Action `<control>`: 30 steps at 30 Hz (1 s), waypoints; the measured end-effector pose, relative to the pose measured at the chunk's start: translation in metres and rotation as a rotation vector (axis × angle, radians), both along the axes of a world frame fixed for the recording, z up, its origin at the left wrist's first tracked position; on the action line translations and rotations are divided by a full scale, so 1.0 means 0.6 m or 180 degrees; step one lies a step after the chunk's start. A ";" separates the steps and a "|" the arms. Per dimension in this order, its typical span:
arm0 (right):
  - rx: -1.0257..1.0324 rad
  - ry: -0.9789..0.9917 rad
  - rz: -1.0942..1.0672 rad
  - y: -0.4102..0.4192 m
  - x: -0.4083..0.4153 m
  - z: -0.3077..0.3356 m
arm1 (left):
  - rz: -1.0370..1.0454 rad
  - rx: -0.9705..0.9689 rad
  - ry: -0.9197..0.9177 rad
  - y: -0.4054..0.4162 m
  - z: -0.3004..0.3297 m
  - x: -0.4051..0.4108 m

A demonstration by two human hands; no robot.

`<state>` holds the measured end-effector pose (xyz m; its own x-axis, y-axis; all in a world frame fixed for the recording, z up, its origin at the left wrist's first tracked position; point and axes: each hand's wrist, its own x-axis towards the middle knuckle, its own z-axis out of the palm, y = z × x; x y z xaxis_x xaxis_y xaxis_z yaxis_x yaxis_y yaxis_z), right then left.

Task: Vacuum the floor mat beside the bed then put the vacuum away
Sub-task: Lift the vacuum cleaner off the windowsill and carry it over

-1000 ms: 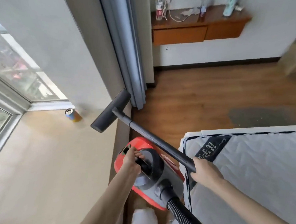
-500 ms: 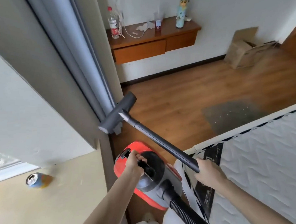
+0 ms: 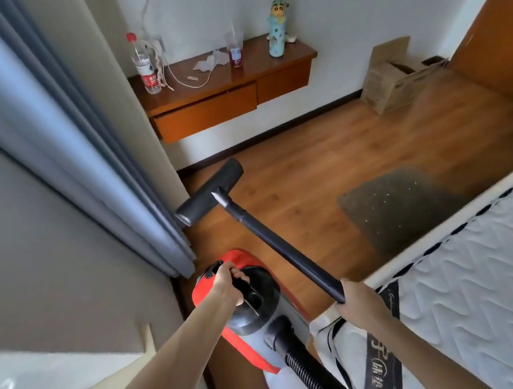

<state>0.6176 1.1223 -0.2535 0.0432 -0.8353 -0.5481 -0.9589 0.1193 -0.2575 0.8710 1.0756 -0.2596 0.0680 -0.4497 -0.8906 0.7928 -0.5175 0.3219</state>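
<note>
**Vac carried w/ both hands, mat ahead**

One bed [image 3: 476, 271] is sitting at right, one grey floor mat [image 3: 400, 206] lying beside it on the wood floor, speckled w/ crumbs. One red vacuum [image 3: 247, 309] is hanging betw. curtain [image 3: 76, 163] and bed corner. Left hand [image 3: 228, 286] is gripping its top handle; right hand [image 3: 361, 302] is gripping the wand [image 3: 282, 250], nozzle [image 3: 210, 194] pointing at the curtain's edge, well short of the mat. One shelf [image 3: 227, 88] w/ two drawers and one cardboard box [image 3: 392, 77] are standing by the far wall.
</note>
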 end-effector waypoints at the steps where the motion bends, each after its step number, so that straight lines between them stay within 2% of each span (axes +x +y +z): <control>1: 0.0041 -0.0022 -0.0028 -0.026 -0.002 -0.002 | -0.0013 0.0034 0.0008 -0.027 -0.001 -0.002; 8: 0.0219 -0.0173 -0.0214 -0.193 -0.018 -0.029 | -0.0073 0.0175 -0.0116 -0.198 -0.016 -0.012; 16: 0.0379 -0.0208 -0.0434 -0.308 -0.018 -0.044 | -0.0543 0.0274 -0.0221 -0.361 -0.028 -0.020; 25: 0.0404 -0.0251 -0.1185 -0.456 0.002 -0.071 | -0.0992 0.0370 -0.0247 -0.570 -0.068 -0.015; 30: 0.0627 -0.0363 -0.1656 -0.530 0.031 -0.091 | -0.1344 0.0442 -0.0232 -0.686 -0.088 -0.010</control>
<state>0.6362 0.8041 -0.3082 -0.2786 -0.6449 -0.7117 -0.7285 0.6248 -0.2810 0.8648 0.6640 -0.3122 -0.0310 -0.3281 -0.9441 0.4808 -0.8330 0.2737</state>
